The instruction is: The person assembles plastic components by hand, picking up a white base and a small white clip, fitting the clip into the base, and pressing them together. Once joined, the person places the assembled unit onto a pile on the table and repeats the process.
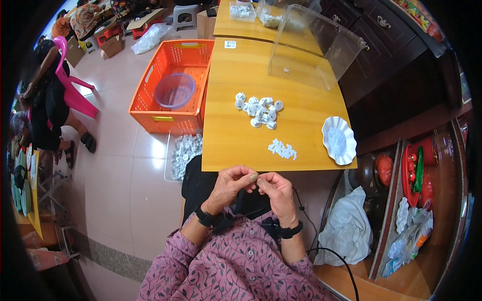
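Observation:
My left hand (233,183) and my right hand (276,194) meet in front of the near edge of the wooden table (226,135), above my lap. Both are closed, thumbs against fingertips in a pinch. Whatever sits between the fingertips is too small or too hidden to name. Ahead on the table lies a small heap of tiny white pieces (282,149). Beyond it is a loose cluster of round white plastic parts (258,109). To the right, a white scalloped dish (331,123) holds more small, pale pieces.
An orange crate (165,119) with a purple basket (174,91) stands left of the table, near a clear bin of grey-white parts (186,153). A transparent panel (306,47) stands at the far right. A black cable (341,261) runs beside my right arm. A person sits on a pink chair (75,93).

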{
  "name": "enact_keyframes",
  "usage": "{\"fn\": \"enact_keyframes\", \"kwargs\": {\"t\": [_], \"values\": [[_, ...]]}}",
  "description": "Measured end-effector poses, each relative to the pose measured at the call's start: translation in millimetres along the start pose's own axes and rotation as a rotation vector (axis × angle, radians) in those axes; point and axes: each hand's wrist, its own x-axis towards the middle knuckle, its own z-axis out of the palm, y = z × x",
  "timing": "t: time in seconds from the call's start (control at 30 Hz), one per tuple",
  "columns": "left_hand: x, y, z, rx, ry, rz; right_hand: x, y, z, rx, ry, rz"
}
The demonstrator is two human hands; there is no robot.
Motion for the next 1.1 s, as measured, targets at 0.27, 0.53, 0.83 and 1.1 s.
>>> {"fn": "enact_keyframes", "kwargs": {"t": [0.27,0.53,0.83,1.1], "values": [[12.9,0.9,8.6,0.039,0.022,0.012,1.2,2.1,10.0,-0.09,0.137,-0.121],[80.3,17.2,-0.7,0.932,0.248,0.327,11.7,19.7,-2.1,-0.297,0.304,-0.239],[139.8,20.0,-16.1,1.263,0.256,0.555,12.4,14.5,-1.8,-0.511,0.352,-0.338],[88.8,18.2,-19.3,1.276,0.209,0.565,16.1,21.6,-10.9,-0.486,0.359,-0.362]]}}
